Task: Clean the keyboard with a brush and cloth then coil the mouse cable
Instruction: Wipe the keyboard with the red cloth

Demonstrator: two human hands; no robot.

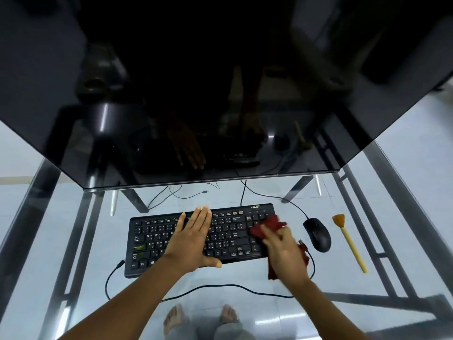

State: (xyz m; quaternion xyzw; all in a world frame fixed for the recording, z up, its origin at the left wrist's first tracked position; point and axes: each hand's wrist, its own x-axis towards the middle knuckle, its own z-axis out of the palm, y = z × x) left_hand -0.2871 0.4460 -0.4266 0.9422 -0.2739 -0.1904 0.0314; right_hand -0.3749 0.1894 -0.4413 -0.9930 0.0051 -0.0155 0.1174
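The left hand (193,238) lies flat and open on the keyboard (171,241) while the right hand (284,251) clutches a red cloth (267,225) against its right end.

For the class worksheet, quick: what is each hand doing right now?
Left hand: open, flat on the keyboard, holding nothing.
Right hand: closed on the red cloth, at the keyboard's right end.
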